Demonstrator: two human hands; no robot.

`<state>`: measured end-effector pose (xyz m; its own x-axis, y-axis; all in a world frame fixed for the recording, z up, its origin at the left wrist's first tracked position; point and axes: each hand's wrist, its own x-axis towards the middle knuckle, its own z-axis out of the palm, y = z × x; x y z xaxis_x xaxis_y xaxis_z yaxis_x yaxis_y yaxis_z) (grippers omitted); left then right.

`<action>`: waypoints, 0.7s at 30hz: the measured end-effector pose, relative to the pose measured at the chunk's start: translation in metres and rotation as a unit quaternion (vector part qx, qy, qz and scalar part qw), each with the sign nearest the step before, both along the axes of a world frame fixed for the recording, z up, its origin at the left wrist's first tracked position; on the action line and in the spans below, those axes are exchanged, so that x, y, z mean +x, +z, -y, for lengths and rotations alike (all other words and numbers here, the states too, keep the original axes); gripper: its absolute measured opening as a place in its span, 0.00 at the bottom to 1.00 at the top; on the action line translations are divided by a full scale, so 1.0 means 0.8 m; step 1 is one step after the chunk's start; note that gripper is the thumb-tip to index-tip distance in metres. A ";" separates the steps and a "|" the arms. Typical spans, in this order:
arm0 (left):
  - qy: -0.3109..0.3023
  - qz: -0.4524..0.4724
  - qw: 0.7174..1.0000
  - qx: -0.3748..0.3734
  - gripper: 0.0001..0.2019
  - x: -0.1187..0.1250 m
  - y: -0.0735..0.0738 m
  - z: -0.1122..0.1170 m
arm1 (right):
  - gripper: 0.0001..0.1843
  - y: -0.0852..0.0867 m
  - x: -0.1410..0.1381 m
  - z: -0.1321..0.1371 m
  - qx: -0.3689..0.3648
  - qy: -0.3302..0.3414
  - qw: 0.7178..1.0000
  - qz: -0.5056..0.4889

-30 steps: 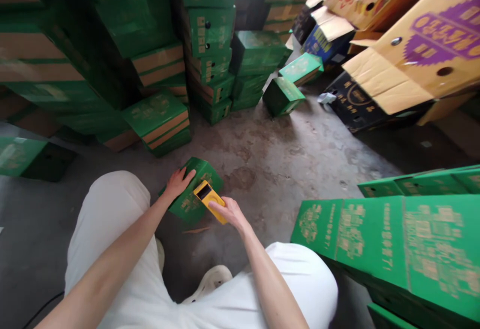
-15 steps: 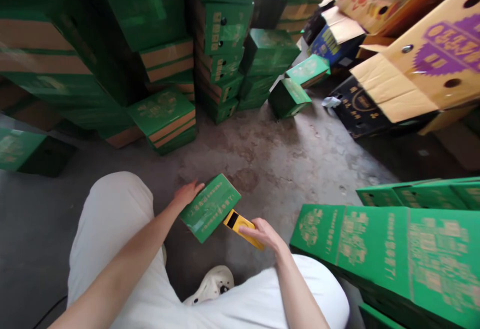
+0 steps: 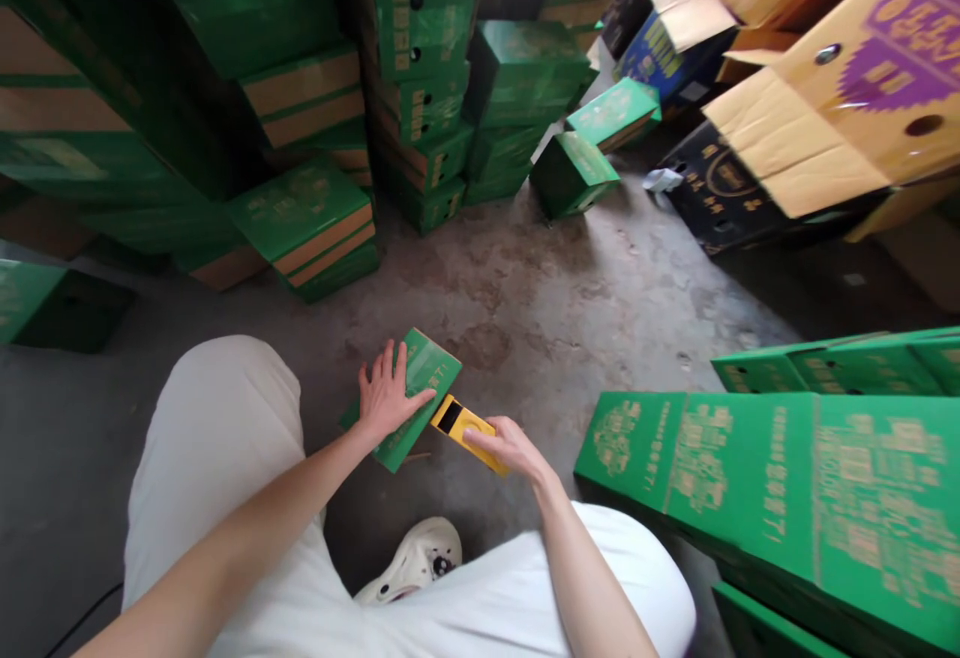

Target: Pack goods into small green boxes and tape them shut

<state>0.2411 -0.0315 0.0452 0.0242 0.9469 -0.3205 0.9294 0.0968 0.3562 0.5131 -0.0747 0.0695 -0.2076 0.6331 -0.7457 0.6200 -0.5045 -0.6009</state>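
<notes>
My left hand (image 3: 391, 396) lies with fingers spread on the printed top of a small green cardboard box (image 3: 435, 360). The box sits at an angle low in front of my knees, and part of its printing is under the hand. In my right hand (image 3: 511, 446) is a flat yellow tool with a black panel (image 3: 460, 426); its exact kind is unclear. My thumb rests on the tool's upper face. Its black-panelled end meets or nearly meets the right edge of the green box; I cannot tell if they touch.
Stacked green cartons (image 3: 429, 88) rise ahead and to the left. A long green carton (image 3: 757, 478) stands by my right knee. Open tan and black cartons (image 3: 795, 153) lie at upper right. Two smaller green boxes (image 3: 574, 173) rest on the stained concrete floor (image 3: 517, 288).
My left hand has gone from the box's left edge to lying spread across its top. The box and the yellow tool appear slightly further left and up, as the view also shifted.
</notes>
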 end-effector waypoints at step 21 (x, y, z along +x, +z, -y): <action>0.004 0.009 0.999 -0.036 0.39 -0.094 0.003 -0.062 | 0.28 0.019 -0.113 -0.052 0.106 0.022 0.992 -0.065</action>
